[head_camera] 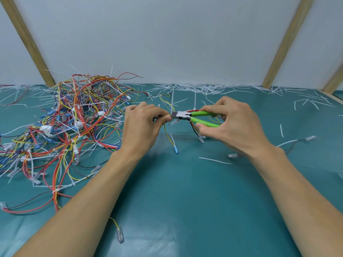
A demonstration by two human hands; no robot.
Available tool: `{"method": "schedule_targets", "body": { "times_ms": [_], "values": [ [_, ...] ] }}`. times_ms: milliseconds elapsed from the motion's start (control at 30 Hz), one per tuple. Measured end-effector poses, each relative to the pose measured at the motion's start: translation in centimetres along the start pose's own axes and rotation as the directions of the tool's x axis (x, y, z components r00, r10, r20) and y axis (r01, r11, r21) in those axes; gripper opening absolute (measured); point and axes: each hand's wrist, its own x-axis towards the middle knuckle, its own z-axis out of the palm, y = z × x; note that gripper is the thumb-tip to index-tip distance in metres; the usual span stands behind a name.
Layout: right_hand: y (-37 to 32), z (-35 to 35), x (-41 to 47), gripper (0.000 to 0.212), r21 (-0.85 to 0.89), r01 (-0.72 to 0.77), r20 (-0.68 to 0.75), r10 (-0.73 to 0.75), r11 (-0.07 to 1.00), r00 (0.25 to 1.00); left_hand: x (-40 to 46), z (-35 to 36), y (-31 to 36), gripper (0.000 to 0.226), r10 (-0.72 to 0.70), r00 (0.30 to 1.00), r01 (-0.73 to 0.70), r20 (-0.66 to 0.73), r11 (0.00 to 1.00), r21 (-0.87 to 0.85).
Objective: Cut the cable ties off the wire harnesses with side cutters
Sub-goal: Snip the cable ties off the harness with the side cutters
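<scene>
head view: your left hand (143, 125) pinches a wire harness (168, 130). your right hand (230, 125) grips green side cutters (193, 116), tips at the bundle.

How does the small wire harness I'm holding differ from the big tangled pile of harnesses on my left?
The small held wire harness has a few strands, lifted off the teal mat, pinched by the left hand, with green-handled side cutters in the right hand at it. The big tangled pile is dense, resting on the mat, untouched. Both have red and yellow wires.
</scene>
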Motion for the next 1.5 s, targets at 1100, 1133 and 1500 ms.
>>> {"method": "schedule_targets", "body": {
  "times_ms": [1100, 1133, 1500],
  "values": [
    [0.09, 0.17, -0.01, 0.032, 0.012, -0.071, -0.004, 0.072, 0.997, 0.997, -0.23, 0.44, -0.11, 0.011, 0.011, 1.0, -0.01, 0.007, 1.0, -0.006],
    [0.04, 0.14, -0.01, 0.033, 0.011, -0.076, -0.003, 0.076, 0.997, 0.997, -0.23, 0.46, -0.12, 0.011, 0.011, 1.0, -0.011, 0.008, 1.0, -0.004],
    [0.28, 0.7, 0.19, 0.049, 0.045, -0.209, -0.163, 0.213, 0.977, 0.963, -0.17, 0.42, -0.29, 0.014, -0.023, 1.0, 0.022, -0.007, 0.998, -0.054]
  ]
}}
